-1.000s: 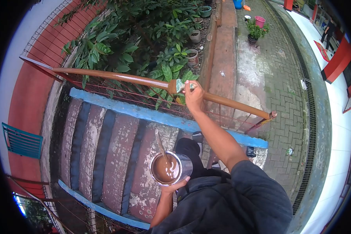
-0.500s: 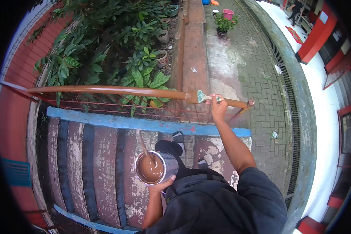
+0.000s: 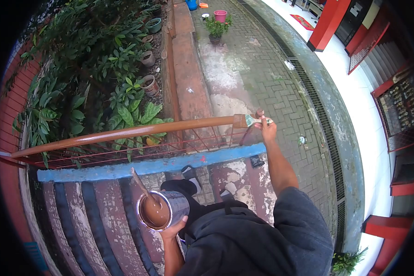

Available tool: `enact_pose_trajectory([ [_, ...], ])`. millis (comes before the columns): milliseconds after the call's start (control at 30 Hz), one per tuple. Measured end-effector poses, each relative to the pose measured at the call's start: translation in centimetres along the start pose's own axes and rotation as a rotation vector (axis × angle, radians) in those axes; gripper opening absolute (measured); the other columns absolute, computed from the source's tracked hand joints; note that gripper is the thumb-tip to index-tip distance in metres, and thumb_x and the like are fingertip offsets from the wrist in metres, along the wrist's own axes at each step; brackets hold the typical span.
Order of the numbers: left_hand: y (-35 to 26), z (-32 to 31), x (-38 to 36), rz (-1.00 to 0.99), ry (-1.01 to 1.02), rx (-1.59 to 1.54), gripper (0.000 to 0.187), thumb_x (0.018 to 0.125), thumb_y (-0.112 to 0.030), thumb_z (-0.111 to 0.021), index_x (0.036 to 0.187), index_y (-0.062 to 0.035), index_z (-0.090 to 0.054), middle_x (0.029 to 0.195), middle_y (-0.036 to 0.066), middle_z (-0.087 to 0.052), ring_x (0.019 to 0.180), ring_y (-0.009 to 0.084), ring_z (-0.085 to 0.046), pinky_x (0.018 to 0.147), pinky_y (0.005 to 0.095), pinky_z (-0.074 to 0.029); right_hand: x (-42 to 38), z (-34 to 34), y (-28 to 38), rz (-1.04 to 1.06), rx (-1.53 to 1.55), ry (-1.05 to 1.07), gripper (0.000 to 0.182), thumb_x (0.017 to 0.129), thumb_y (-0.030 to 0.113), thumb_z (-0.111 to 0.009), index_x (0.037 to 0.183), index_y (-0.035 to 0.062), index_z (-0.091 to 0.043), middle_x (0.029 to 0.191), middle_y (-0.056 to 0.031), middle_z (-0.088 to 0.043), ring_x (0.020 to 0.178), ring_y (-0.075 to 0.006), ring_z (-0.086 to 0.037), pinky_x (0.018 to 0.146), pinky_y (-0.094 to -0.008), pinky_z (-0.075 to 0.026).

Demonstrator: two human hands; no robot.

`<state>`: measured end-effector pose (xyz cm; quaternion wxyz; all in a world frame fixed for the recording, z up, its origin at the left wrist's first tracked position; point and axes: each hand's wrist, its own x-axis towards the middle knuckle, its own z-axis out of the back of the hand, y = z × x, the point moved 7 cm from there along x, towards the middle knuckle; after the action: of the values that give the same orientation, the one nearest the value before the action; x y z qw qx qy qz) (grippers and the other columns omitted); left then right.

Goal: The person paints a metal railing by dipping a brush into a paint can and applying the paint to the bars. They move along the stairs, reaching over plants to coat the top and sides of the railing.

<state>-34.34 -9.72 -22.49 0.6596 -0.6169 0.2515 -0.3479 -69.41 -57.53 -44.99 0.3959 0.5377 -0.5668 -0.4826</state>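
My right hand [image 3: 267, 129] is closed around the handle of a paintbrush [image 3: 250, 120]. The brush's bristles lie on the brown handrail [image 3: 138, 130], close to its right end. Brown paint on the rail looks glossy along its left and middle stretch. My left hand [image 3: 175, 228] holds an open paint can [image 3: 175, 207] low in front of my body, gripping its side. Brown paint [image 3: 155, 211] fills part of the can, and a stick [image 3: 139, 180] leans out over its rim.
Worn steps [image 3: 109, 211] with a blue edge [image 3: 101, 171] lie below the rail. Behind it are leafy plants [image 3: 135, 112] and pots [image 3: 149, 86]. A paved path [image 3: 280, 101] with a drain grate [image 3: 315, 99] runs at right, near a red pillar [image 3: 329, 23].
The view has turned, so the surroundings sit further left. My right hand and the brush have moved along the rail toward its right end. The can is still held, its opening tilted more sideways.
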Motion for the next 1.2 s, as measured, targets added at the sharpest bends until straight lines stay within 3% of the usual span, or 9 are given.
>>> enact_pose_trajectory([
  [100,2.0,0.1,-0.5,0.182,0.119,0.021,0.106,0.067,-0.008,-0.091,0.156,0.0005,-0.033,0.15,0.013,-0.047,0.133,0.0244,-0.051,0.111,0.0389,-0.044,-0.1,1.2,1.6,0.064,-0.08,-0.031,0.032,0.105,0.022,-0.065,0.106,-0.0098,-0.066,0.096,-0.015,-0.073,0.077,-0.0228,-0.076,0.068,-0.0321,-0.065],
  [200,2.6,-0.1,-0.5,0.165,0.114,0.032,0.107,0.066,-0.007,-0.091,0.156,0.0002,-0.034,0.151,0.012,-0.046,0.133,0.0239,-0.051,0.111,0.0386,-0.044,-0.9,1.0,4.1,0.124,-0.274,-0.065,0.031,0.105,0.022,-0.066,0.103,-0.0089,-0.067,0.091,-0.0138,-0.073,0.074,-0.0183,-0.074,0.067,-0.0305,-0.064],
  [300,-0.7,-2.0,0.5,0.01,0.103,-0.036,0.099,0.069,-0.012,-0.091,0.153,0.0033,-0.04,0.146,0.014,-0.051,0.13,0.0269,-0.055,0.111,0.0412,-0.047,-2.0,0.7,6.6,0.275,-0.614,-0.103,0.026,0.103,0.02,-0.069,0.101,-0.006,-0.07,0.086,-0.0138,-0.073,0.073,-0.0202,-0.074,0.066,-0.0339,-0.059],
  [367,-1.3,-2.4,0.5,0.024,0.117,-0.046,0.101,0.069,-0.012,-0.091,0.154,0.0032,-0.039,0.148,0.013,-0.05,0.132,0.0269,-0.054,0.112,0.041,-0.046,-3.2,-0.6,8.4,0.617,-0.817,-0.094,0.019,0.099,0.016,-0.071,0.098,-0.0024,-0.071,0.085,-0.0177,-0.071,0.075,-0.0308,-0.072,0.068,-0.0413,-0.054],
  [533,-0.6,-2.5,-0.8,0.12,0.181,-0.017,0.102,0.069,-0.011,-0.09,0.155,0.0023,-0.037,0.151,0.014,-0.048,0.135,0.0271,-0.051,0.113,0.0409,-0.044,-5.0,-1.9,8.9,0.647,-0.937,-0.047,0.014,0.097,0.013,-0.07,0.094,-0.0007,-0.068,0.085,-0.0207,-0.066,0.08,-0.0424,-0.065,0.071,-0.0473,-0.05],
  [567,-1.2,-2.6,-0.9,0.101,0.124,-0.042,0.092,0.067,-0.009,-0.092,0.146,0.0005,-0.046,0.138,0.01,-0.056,0.123,0.0231,-0.057,0.104,0.0378,-0.048,-5.4,-2.2,8.8,0.648,-0.96,-0.038,0.015,0.097,0.013,-0.07,0.093,-0.0003,-0.065,0.086,-0.021,-0.065,0.082,-0.0436,-0.064,0.071,-0.0484,-0.05],
  [600,-1.7,-2.5,-0.9,0.082,0.067,-0.066,0.081,0.065,-0.006,-0.093,0.137,-0.0013,-0.055,0.126,0.006,-0.063,0.11,0.019,-0.063,0.095,0.0347,-0.053,-5.7,-2.4,8.6,0.648,-0.961,-0.035,0.015,0.097,0.013,-0.07,0.093,-0.0003,-0.065,0.086,-0.021,-0.065,0.082,-0.0436,-0.064,0.071,-0.0484,-0.05],
  [700,-1.8,-2.3,-1.1,0.038,0.047,-0.069,0.077,0.065,-0.007,-0.094,0.133,-0.0018,-0.058,0.122,0.006,-0.065,0.107,0.0188,-0.064,0.093,0.0347,-0.053,-7.2,-3.1,8.0,0.699,-1.019,-0.01,0.015,0.098,0.013,-0.069,0.093,0.0008,-0.062,0.087,-0.0205,-0.062,0.084,-0.0431,-0.062,0.072,-0.0502,-0.049],
  [1200,-1.6,-1.6,-1.0,0.013,0.058,-0.091,0.078,0.067,-0.004,-0.093,0.135,-0.0005,-0.056,0.124,0.006,-0.063,0.108,0.0176,-0.063,0.092,0.0336,-0.053,-11.0,-1.2,8.4,0.58,-1.04,-0.037,0.013,0.097,0.014,-0.07,0.093,0.0021,-0.067,0.087,-0.0176,-0.062,0.081,-0.0399,-0.063,0.072,-0.0491,-0.049],
])
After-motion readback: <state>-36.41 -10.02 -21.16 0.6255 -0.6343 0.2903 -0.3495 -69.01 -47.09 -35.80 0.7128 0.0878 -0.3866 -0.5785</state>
